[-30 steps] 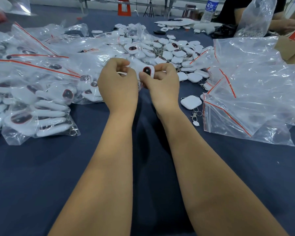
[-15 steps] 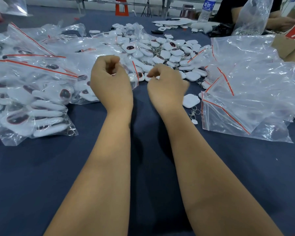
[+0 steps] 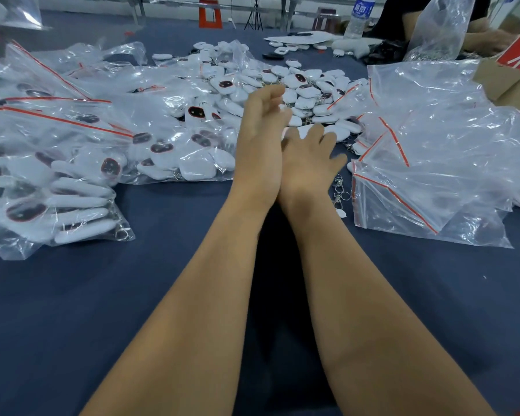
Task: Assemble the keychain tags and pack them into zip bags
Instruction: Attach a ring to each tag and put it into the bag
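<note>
The table [image 3: 403, 295] under my arms is covered in dark blue cloth, matt and finely woven. The zip bags [image 3: 433, 163] are thin clear plastic, glossy and crinkled, with red seal strips. The loose tags [image 3: 308, 91] look like smooth white plastic with a soft sheen, some with dark glossy faces. The key clip [image 3: 339, 190] is shiny metal. The box [image 3: 505, 82] is dull brown cardboard, and the bottle [image 3: 357, 18] is clear plastic.

White tags [image 3: 308, 92], red-striped clear bags [image 3: 427, 163], navy table [image 3: 72, 310].
</note>
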